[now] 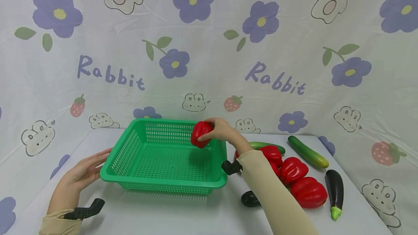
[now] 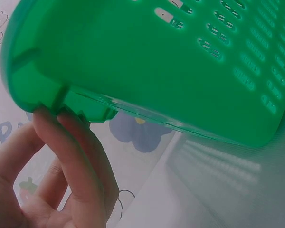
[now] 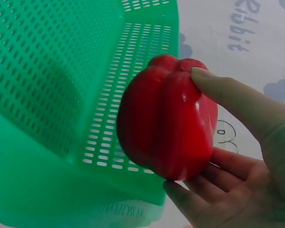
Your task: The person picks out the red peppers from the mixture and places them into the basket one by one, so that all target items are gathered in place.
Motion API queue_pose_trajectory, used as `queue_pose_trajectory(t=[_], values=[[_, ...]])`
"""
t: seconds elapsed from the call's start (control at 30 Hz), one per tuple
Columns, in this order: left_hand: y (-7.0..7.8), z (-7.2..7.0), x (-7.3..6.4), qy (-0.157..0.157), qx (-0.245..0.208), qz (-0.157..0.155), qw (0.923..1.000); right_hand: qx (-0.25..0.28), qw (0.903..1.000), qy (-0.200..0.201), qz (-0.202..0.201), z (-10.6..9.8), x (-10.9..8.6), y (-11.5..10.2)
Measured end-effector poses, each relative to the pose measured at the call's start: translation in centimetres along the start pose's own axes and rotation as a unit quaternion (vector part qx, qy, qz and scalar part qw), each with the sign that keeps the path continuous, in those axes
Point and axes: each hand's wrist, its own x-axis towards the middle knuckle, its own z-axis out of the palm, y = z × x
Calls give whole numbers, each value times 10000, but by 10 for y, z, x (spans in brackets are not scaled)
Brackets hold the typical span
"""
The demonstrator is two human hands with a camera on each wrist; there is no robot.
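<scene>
A person's right hand point(image 1: 222, 130) pinches a glossy red bell pepper point(image 1: 200, 134) between thumb and fingers inside the right end of a rectangular green plastic basket point(image 1: 163, 160) with slotted walls. The pepper is held above the basket's perforated floor, near the right-hand wall, its shadow falling below. The left hand point(image 1: 85, 171), fingers extended and relaxed, touches the basket's left rim with its fingertips.

The basket stands on a smooth white tabletop point(image 1: 156, 217). To its right, partly hidden by a beige sleeve point(image 1: 272, 191), lies a cluster of red bell peppers point(image 1: 308, 192), with a long green cucumber point(image 1: 308, 152) beyond and another green cucumber point(image 1: 266, 145) behind them. A dark purple eggplant with a green cap point(image 1: 334, 189) lies at the far right; a dark, rounded object point(image 1: 250, 199) shows beside the sleeve.

Behind the table hangs a creased white sheet point(image 1: 209, 35) printed with purple flowers, outlined rabbits and red strawberries. Purple lettering point(image 1: 111, 75) reads "Rabbit" on the left and again on the right. Small raised characters point(image 3: 122, 209) on the basket are too faint to read with certainty.
</scene>
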Motion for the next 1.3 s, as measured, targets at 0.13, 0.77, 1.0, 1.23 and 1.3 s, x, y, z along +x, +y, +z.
queue_pose_trajectory(t=[0.13, 0.77, 1.0, 1.23, 1.3], values=[[0, 0, 1, -10, 18, 10, 10000, -70, 9999, -133, 18, 1, 1, -2], [0, -1, 0, -457, -275, 38, 9986, -527, 9971, -528, 157, 13, 13, 4], [0, 0, 0, -636, -332, 148, 9973, -396, 9975, -475, 333, 15, 14, 2], [-1, -1, 1, -643, -167, 213, 9976, -404, 9977, -424, 328, 17, 16, 1], [-2, -1, 2, -600, -126, 204, 9979, -490, 9973, -441, 331, 18, 17, 2]])
